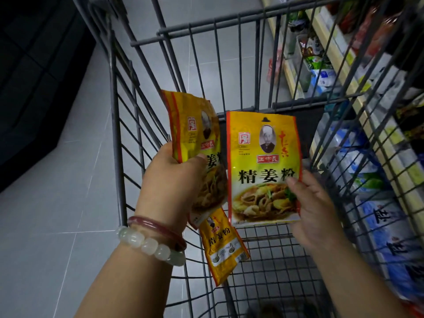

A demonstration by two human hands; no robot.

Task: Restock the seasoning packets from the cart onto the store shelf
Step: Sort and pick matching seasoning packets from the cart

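Both hands are inside the grey wire cart (119,125). My left hand (172,180) grips a yellow seasoning packet (195,129) by its lower left side, thumb across the front; the packet is bent and tilted. My right hand (314,203) pinches a second yellow seasoning packet (263,168) at its right edge and holds it upright, face toward me. A third yellow packet (223,246) lies flat on the cart's wire floor below the two held ones. The store shelf (358,104) runs along the right side beyond the cart's wall.
The shelf on the right holds several bagged goods in blue, white and green packaging (367,180). A grey tiled floor (57,226) lies left of the cart. A dark fixture (34,76) stands at the upper left.
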